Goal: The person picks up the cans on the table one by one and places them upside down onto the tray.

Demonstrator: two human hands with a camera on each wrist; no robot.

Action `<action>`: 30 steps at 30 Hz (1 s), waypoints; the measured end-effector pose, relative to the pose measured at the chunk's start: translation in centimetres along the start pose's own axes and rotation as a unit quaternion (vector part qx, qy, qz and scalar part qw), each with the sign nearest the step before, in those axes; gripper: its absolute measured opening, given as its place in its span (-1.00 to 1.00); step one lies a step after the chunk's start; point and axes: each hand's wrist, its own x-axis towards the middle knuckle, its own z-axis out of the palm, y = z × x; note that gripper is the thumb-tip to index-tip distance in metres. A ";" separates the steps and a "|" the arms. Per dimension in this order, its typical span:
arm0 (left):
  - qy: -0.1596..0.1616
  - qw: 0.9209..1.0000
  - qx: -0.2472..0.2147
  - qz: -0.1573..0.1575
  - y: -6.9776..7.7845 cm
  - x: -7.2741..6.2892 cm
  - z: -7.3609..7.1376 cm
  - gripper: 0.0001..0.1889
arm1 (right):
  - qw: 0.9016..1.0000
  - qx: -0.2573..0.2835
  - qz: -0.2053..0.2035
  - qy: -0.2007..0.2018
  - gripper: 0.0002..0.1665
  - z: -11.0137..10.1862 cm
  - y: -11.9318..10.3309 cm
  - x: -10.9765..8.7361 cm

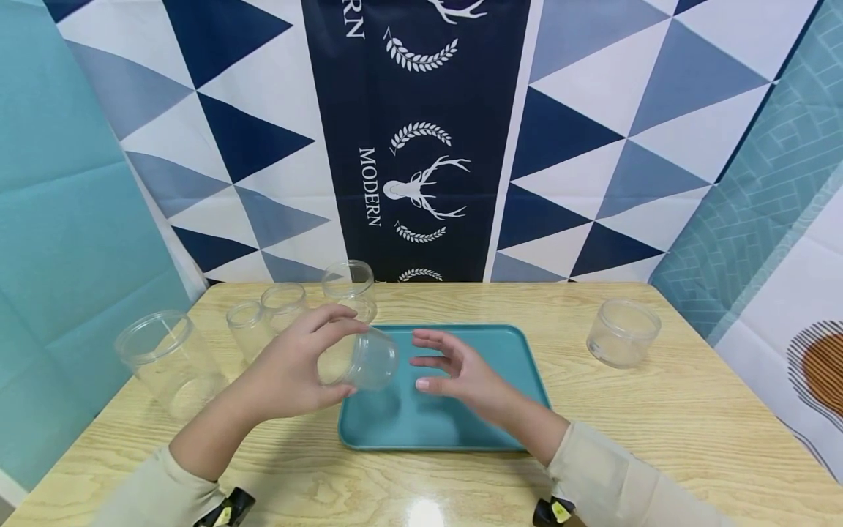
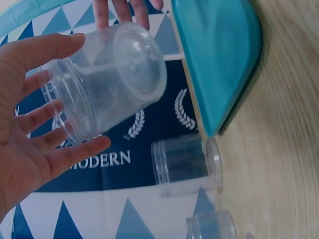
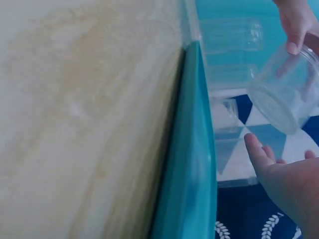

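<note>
My left hand [image 1: 296, 366] grips a clear plastic jar [image 1: 374, 359] near its rim and holds it tilted on its side above the teal tray [image 1: 461, 432]. In the left wrist view the jar [image 2: 124, 69] has its base turned away from the palm, thumb on one side and fingers around the other. To the right of the jar's base, my right hand [image 1: 457, 373] hovers over the tray with fingers spread and holds nothing. A gap separates it from the jar [image 3: 279, 104] in the right wrist view.
At the left stands a large clear jar [image 1: 167, 359]. Behind my left hand are a slim jar [image 1: 246, 329], a small jar [image 1: 283, 304] and another jar [image 1: 349, 289]. A low, wide jar [image 1: 622, 333] sits on the wooden table [image 1: 658, 439] at right.
</note>
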 end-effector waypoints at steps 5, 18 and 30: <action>0.021 0.999 -0.014 0.022 0.9 0.3 0.8 -0.25 | 0.997 0.079 0.004 -0.014 -0.08 0.2 0.2 -0.7; 0.059 0.993 -0.036 0.095 2.7 1.4 3.0 -0.21 | 0.982 0.186 -0.021 0.009 -0.20 -0.1 -0.1 -2.2; 0.076 0.986 -0.058 0.135 3.7 2.0 4.6 -0.19 | 0.983 0.185 -0.001 0.008 -0.38 -0.8 -0.4 -3.7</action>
